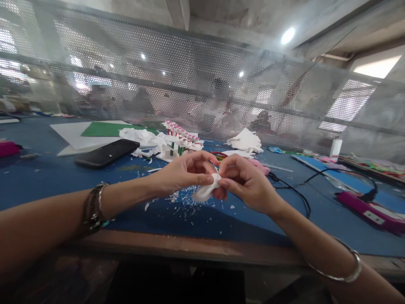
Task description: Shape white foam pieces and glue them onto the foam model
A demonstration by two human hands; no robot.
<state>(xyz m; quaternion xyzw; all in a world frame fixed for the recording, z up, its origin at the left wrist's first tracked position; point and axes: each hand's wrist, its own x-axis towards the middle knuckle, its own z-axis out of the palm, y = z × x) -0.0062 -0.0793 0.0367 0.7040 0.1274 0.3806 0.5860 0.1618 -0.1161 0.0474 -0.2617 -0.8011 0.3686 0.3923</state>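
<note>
Between my two hands is a small crumpled piece of white tissue-like material [204, 192], held above the blue table. The thumb and fingers of my left hand [186, 171] pinch it from the left side. From the right, the fingertips of my right hand [245, 179] press on the same piece, so the hands nearly meet. Its lower end hangs loose toward the left. Small white scraps [186, 200] lie scattered on the table beneath. Behind my fingers stands a row of small items with pink-and-white tops [183, 135] and green and red stems.
A black phone [107, 154] lies to the left, near white and green sheets [117, 128]. Crumpled white material [142, 137] and a white stack [245, 140] sit farther back. A purple power strip [370, 211] with a black cable is at right. Perforated metal mesh [190, 71] rises behind the table.
</note>
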